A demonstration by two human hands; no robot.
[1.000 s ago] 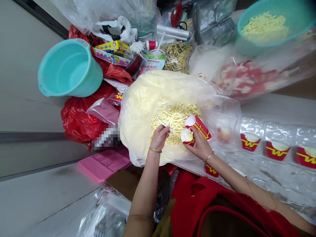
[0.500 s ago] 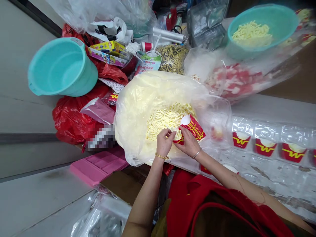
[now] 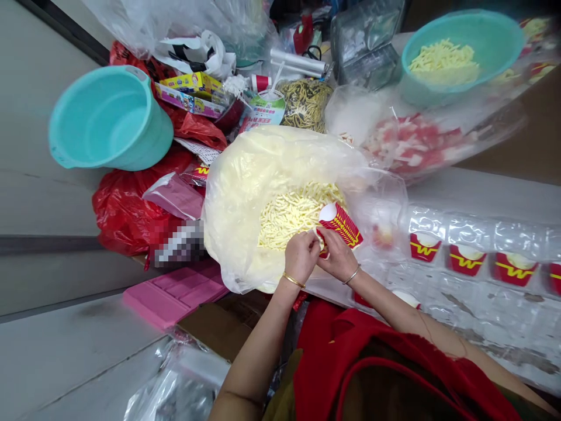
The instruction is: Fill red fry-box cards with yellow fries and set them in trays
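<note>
My right hand (image 3: 338, 257) is closed on a small red-and-yellow french fry carton (image 3: 324, 250), mostly covered by the fingers. My left hand (image 3: 301, 257) has its fingers pinched together at the carton's mouth; whatever they hold is hidden. Both hands are over a large clear plastic bag (image 3: 239, 175) whose mouth is spread open. Inside lies a heap of pale yellow toy-like french fries (image 3: 291, 213). A nested stack of red fry cartons (image 3: 344, 225) leans on the heap, just beyond my right hand.
Filled fry cartons (image 3: 467, 260) sit in clear plastic trays (image 3: 471, 234) to the right. A teal basin (image 3: 504, 44) with more fries stands at the back right, near a bag of red and white pieces (image 3: 421, 140). Another teal basin (image 3: 100, 117) and red bags (image 3: 127, 204) are left.
My left hand has shifted slightly right and closer to my right hand, its fingers now against the carton's mouth. My right hand stays nearly in place with the carton.
</note>
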